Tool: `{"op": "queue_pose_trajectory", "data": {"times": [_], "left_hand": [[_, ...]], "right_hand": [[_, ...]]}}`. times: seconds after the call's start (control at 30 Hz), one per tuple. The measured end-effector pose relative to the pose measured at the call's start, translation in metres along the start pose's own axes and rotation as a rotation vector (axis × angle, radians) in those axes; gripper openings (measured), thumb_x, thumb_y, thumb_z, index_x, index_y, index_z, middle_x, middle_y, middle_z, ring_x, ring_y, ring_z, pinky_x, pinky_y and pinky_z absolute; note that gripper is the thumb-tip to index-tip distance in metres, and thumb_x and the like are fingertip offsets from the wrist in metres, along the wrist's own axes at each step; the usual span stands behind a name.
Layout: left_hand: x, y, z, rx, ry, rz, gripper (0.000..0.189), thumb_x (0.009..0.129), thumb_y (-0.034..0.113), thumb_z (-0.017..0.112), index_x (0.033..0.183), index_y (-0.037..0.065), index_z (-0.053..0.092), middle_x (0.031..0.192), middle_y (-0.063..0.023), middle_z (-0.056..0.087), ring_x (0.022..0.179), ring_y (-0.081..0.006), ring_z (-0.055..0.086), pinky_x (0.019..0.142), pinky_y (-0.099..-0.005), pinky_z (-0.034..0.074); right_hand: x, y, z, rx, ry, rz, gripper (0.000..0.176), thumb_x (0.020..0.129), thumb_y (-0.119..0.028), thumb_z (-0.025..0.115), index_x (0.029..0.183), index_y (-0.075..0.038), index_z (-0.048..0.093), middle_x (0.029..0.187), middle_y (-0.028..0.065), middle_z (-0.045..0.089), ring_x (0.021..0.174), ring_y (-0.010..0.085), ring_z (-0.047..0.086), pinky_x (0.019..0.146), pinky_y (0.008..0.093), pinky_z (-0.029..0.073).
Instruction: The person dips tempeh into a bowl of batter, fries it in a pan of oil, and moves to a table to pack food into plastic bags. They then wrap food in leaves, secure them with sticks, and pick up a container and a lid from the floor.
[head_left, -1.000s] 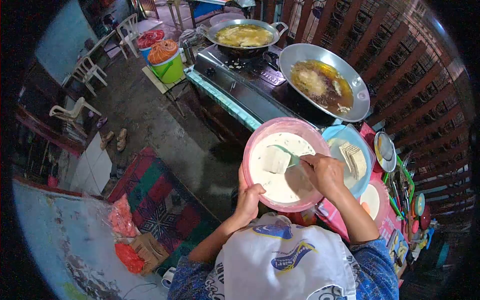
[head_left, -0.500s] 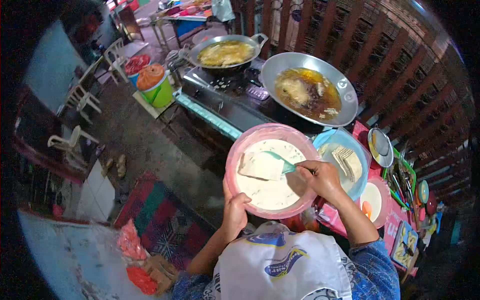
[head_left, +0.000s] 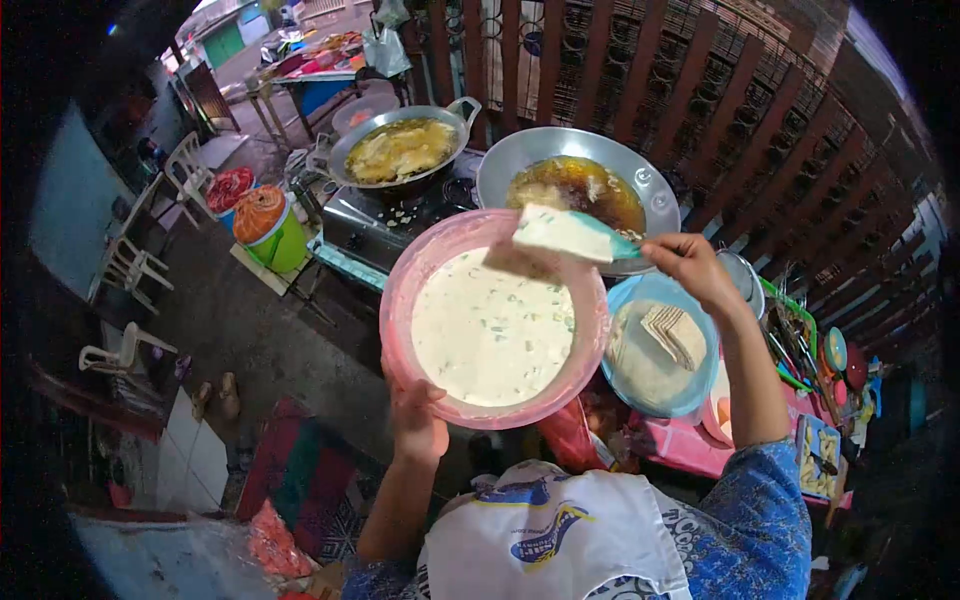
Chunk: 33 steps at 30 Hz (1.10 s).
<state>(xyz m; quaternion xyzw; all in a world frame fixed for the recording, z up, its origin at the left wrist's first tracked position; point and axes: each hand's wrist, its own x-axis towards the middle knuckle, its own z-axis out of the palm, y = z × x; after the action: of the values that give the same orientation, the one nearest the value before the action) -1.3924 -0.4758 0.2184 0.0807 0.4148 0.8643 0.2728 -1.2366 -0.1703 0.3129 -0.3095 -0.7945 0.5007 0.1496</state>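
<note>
My left hand (head_left: pixel 415 425) grips the lower left rim of a pink plastic basin (head_left: pixel 397 345), held up and tilted toward me. Inside lies creamy white batter (head_left: pixel 490 335) with green flecks. In my right hand (head_left: pixel 695 268) is the handle of a green spatula (head_left: pixel 624 247), fingers closed round it. Across its blade rests a flat pale slice (head_left: pixel 560 233) coated in batter, above the basin's far rim. Just beyond is a wide wok (head_left: pixel 655 195) of brown oil with food frying, partly hidden by the slice and basin.
A blue basin (head_left: pixel 612 375) with a stack of thin pale slices (head_left: pixel 678 335) sits to the right. A second wok (head_left: pixel 465 125) of frying food stands on the stove (head_left: pixel 350 225) at far left. Beyond the woks runs a slatted fence (head_left: pixel 640 75). A green bucket (head_left: pixel 288 245) stands left.
My right hand has lifted the spatula and coated slice out of the batter, up toward the large wok. The pink basin, held by my left hand, appears nearer and larger.
</note>
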Motion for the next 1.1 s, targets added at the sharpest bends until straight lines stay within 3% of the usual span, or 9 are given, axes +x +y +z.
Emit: {"op": "queue_pose_trajectory", "data": {"times": [0.17,0.23,0.4,0.47,0.57,0.67,0.8,0.97,1.1], "left_hand": [[-0.002,-0.006,-0.03,0.064,0.195,-0.188,0.061,0.059,0.006,0.054,0.119,0.004,0.039,0.11,-0.0108,0.049,0.106,-0.0266,0.046,0.094,-0.0399,0.036],[-0.004,-0.012,-0.04,0.085,0.171,-0.2,0.064,0.058,0.006,0.052,0.12,0.004,0.037,0.112,-0.0114,0.048,0.107,-0.0267,0.045,0.094,-0.0399,0.036],[-0.013,-0.003,-0.026,0.057,0.109,-0.181,0.07,0.054,0.006,0.048,0.123,0.002,0.034,0.117,-0.0127,0.046,0.11,-0.0273,0.044,0.095,-0.0393,0.035],[-0.018,0.003,-0.012,0.089,0.109,-0.148,0.072,0.054,0.005,0.045,0.124,0.003,0.032,0.117,-0.0125,0.046,0.11,-0.0275,0.044,0.096,-0.0385,0.035],[-0.024,-0.008,-0.022,0.12,0.18,-0.174,0.072,0.056,0.004,0.045,0.126,0.005,0.031,0.115,-0.0118,0.047,0.108,-0.0274,0.045,0.095,-0.038,0.035],[-0.024,-0.021,-0.045,0.109,0.135,-0.262,0.07,0.057,0.003,0.043,0.125,0.005,0.031,0.114,-0.0115,0.048,0.107,-0.0268,0.046,0.095,-0.038,0.034],[-0.028,-0.025,-0.036,0.104,0.127,-0.224,0.067,0.058,0.002,0.043,0.124,0.003,0.034,0.115,-0.0116,0.048,0.108,-0.0264,0.046,0.095,-0.0379,0.034],[-0.022,-0.029,-0.039,0.039,0.069,-0.209,0.066,0.059,0.002,0.043,0.124,0.001,0.034,0.116,-0.0127,0.048,0.109,-0.0258,0.046,0.095,-0.0375,0.035],[-0.023,-0.041,-0.053,0.043,0.084,-0.255,0.059,0.058,0.002,0.045,0.117,0.001,0.041,0.109,-0.0111,0.051,0.105,-0.0238,0.047,0.093,-0.0365,0.036]], "right_hand": [[0.042,0.069,-0.029,-0.189,0.098,-0.011,0.024,0.079,-0.028,0.06,0.092,-0.008,0.065,0.074,0.0039,0.064,0.066,0.0108,0.057,0.063,0.0271,0.045],[0.048,0.071,-0.024,-0.697,0.228,0.02,0.024,0.077,-0.033,0.058,0.091,-0.016,0.066,0.074,0.011,0.064,0.068,0.0231,0.062,0.063,0.0336,0.047],[0.061,0.087,0.003,-1.067,0.391,-0.051,0.018,0.076,-0.027,0.058,0.087,-0.016,0.066,0.07,0.0071,0.062,0.064,0.0274,0.059,0.058,0.038,0.047],[0.062,0.087,0.007,-1.134,0.442,-0.291,0.015,0.074,-0.025,0.057,0.082,-0.016,0.066,0.074,0.0105,0.062,0.067,0.0267,0.06,0.061,0.0379,0.047],[0.06,0.076,0.009,-1.248,0.501,-0.381,0.012,0.074,-0.02,0.056,0.078,-0.014,0.066,0.072,0.0095,0.061,0.063,0.0258,0.059,0.058,0.0372,0.046],[0.063,0.088,-0.001,-1.141,0.555,-0.303,0.016,0.075,-0.026,0.057,0.085,-0.018,0.066,0.069,0.0081,0.059,0.066,0.0268,0.06,0.06,0.0385,0.047],[0.044,0.06,-0.01,-0.882,0.464,0.037,0.021,0.078,-0.03,0.056,0.091,-0.016,0.065,0.077,0.0116,0.062,0.073,0.0301,0.06,0.062,0.0387,0.046],[0.011,0.032,-0.009,-0.548,0.24,0.11,0.028,0.081,-0.031,0.053,0.095,-0.01,0.063,0.084,0.014,0.063,0.077,0.0266,0.062,0.068,0.0344,0.046],[-0.046,0.006,0.03,-0.436,-0.047,-0.113,0.023,0.082,-0.02,0.052,0.098,-0.007,0.061,0.089,0.0136,0.062,0.083,0.0265,0.06,0.074,0.033,0.045]]}}
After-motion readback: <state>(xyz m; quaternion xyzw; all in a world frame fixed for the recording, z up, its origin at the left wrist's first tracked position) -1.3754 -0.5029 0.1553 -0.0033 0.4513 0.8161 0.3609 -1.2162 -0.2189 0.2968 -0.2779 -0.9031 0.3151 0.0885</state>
